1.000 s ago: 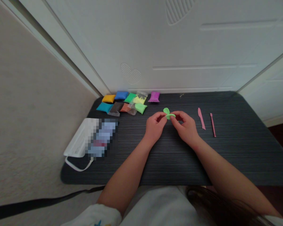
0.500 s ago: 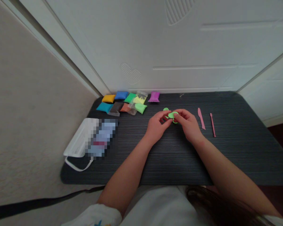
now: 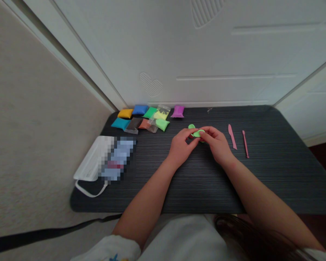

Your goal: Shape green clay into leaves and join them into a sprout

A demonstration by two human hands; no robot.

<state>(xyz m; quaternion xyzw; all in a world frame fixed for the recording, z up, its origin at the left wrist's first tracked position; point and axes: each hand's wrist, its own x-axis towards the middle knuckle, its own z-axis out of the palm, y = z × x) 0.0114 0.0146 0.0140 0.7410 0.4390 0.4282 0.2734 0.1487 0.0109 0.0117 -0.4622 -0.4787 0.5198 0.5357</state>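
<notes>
Between my two hands, above the middle of the dark table, is a piece of light green modelling clay (image 3: 199, 133) with a flattened, leaf-like shape. My right hand (image 3: 216, 143) pinches it between thumb and fingers. From the other side my left hand (image 3: 182, 144) closes its fingertips on the clay. A rounded green bit (image 3: 191, 127) shows beyond the left fingertips; whether it joins the rest I cannot tell. More green shows under the right fingers, mostly hidden. To the right of my right hand lie a pink plastic knife (image 3: 232, 137) and a thin pink modelling tool (image 3: 245, 144).
Several small packets of coloured clay (image 3: 140, 110) lie at the back left, with a purple packet (image 3: 178, 111) a little apart. A white face mask (image 3: 91, 163) and a pixelated flat item (image 3: 119, 157) rest at the left. A white panelled door (image 3: 220, 58) stands behind the table (image 3: 201, 188).
The green clay between my fingertips has tilted slightly, and its free end now points more to the left. Both hands have stayed almost in place.
</notes>
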